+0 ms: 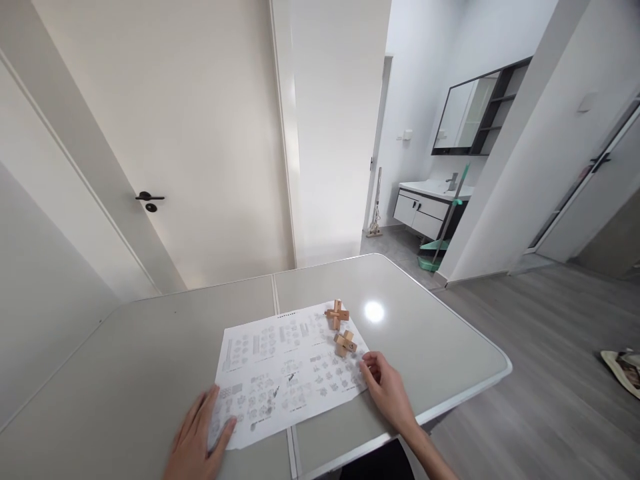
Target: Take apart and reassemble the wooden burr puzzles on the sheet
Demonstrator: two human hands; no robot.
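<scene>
A white printed instruction sheet (300, 360), covered in rows of small grey diagrams, lies on the table. My left hand (195, 433) rests on its lower left edge, thumb and fingers spread, holding nothing. At the right edge of the sheet is my right hand (387, 387), its fingers loosely bent and the thumb apart from the index finger. Just beyond that hand, a cross-shaped wooden burr puzzle (345, 343) sits on the sheet. A second wooden burr puzzle (337, 314) stands behind it, near the upper right corner.
The grey table (425, 333) has a pale metal rim and a seam down its middle. Behind it is a closed white door (215, 133). A washbasin cabinet (423, 210), a mop (376, 207) and a green dustpan (430, 261) are at the back right.
</scene>
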